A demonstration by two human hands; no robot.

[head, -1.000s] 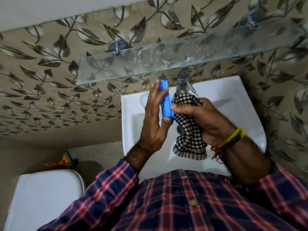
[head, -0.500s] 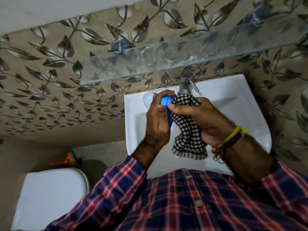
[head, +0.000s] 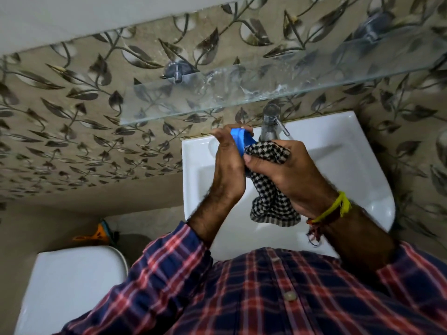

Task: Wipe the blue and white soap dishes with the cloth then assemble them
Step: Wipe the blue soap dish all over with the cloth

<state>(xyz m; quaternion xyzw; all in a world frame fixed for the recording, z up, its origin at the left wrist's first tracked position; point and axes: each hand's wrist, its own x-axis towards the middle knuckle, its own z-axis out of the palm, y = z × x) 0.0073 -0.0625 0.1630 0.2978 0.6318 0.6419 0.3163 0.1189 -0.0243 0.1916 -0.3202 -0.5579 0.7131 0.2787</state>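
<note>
Over the white sink (head: 343, 165), my left hand (head: 227, 165) is closed around the blue soap dish (head: 239, 140), of which only the upper edge shows above my fingers. My right hand (head: 287, 175) grips the black-and-white checked cloth (head: 268, 189) and presses it against the dish's right face. The cloth's loose end hangs down below my hands. No white soap dish is visible in this view.
A steel tap (head: 271, 124) stands just behind my hands. A glass shelf (head: 242, 93) juts from the leaf-patterned wall above the sink. A white toilet lid (head: 72, 286) is at the lower left, with an orange object (head: 96, 235) on the floor behind it.
My left hand went from flat with straight fingers against the dish to curled around it. The dish turned and is now mostly covered. Both hands shifted slightly up towards the tap.
</note>
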